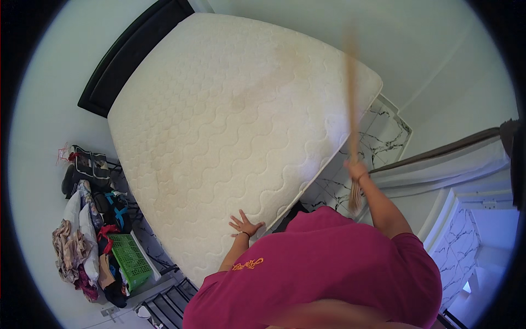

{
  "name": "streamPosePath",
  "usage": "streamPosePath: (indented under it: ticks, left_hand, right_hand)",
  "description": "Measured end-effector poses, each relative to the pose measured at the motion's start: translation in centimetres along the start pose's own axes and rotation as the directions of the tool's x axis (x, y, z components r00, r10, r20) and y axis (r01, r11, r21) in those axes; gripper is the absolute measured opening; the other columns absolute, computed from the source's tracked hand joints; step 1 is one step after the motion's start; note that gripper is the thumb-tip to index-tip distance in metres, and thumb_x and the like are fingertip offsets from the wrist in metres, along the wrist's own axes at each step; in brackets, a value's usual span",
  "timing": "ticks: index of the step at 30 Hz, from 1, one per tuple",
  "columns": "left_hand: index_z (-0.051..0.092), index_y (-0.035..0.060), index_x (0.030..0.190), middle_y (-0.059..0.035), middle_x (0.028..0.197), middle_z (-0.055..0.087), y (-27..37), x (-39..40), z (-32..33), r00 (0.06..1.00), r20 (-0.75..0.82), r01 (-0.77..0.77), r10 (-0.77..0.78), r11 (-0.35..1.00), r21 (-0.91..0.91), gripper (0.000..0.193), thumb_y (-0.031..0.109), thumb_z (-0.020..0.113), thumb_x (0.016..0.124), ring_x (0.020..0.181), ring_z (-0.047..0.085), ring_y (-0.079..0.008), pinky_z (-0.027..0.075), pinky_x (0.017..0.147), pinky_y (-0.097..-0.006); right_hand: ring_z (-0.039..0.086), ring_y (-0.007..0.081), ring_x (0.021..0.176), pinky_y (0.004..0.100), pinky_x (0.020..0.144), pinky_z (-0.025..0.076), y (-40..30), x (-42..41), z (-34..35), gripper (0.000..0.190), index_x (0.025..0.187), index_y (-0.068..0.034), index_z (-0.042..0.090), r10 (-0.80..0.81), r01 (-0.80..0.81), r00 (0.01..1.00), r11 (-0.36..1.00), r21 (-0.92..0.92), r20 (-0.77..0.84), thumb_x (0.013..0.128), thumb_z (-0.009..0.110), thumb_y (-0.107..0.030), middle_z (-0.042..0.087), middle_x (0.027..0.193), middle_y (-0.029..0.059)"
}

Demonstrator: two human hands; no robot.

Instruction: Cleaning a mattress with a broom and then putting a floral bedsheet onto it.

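A large cream quilted mattress [230,123] with brownish stains lies before me. My left hand [245,226] rests on its near edge with the fingers spread, holding nothing. Off the mattress's right side, my right hand [356,169] is closed around a stick broom [352,103], blurred by motion. The broom stands roughly upright in the picture. Its long thin part reaches up past the mattress's right corner, and a short bundle of bristle-like ends shows below my hand.
A black headboard [135,53] stands at the mattress's upper left. Pillows, clothes, bags and a green plastic basket [129,259] are piled at the left, near a black metal rack [170,306]. A curtain [444,162] hangs at the right above marble-patterned floor tiles [380,127].
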State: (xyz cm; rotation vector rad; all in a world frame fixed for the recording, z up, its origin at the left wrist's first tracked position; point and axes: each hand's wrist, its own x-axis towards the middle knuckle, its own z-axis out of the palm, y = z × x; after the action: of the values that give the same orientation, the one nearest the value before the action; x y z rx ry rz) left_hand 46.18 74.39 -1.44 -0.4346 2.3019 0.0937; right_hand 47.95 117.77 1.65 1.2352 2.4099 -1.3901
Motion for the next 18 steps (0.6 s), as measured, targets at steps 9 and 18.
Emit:
streamPosePath:
  ticks: [9,18]
  left_hand:
    - [-0.02,0.0231,0.123,-0.0196,0.126,-0.024,-5.2,9.9,7.8,0.443,-0.469,-0.463,0.764,0.643,0.61,0.113,0.064,0.056,0.051,0.114,-0.023,-0.0405,-0.008,0.085,-0.0612]
    - [-0.003,0.0111,0.127,-0.0305,0.126,-0.005,-1.6,4.1,-1.9,0.981,0.011,-0.193,0.194,0.979,-0.062,0.1,0.059,0.053,0.059,0.117,-0.008,-0.0438,-0.001,0.092,-0.053]
  right_hand:
    - [0.054,0.0313,0.078,0.0362,0.067,0.042,1.5,-1.9,2.9,0.036,0.081,-0.005,0.058,-0.053,0.788,0.483,0.461,-0.408,0.874,0.066,0.052,-0.036,0.057,0.08,0.0166]
    - [0.043,0.0168,0.038,0.0294,0.038,0.038,-10.9,10.8,-7.2,0.029,0.071,0.001,0.05,-0.049,0.139,0.964,0.93,0.339,-0.263,0.069,0.059,-0.027,0.043,0.046,0.0058]
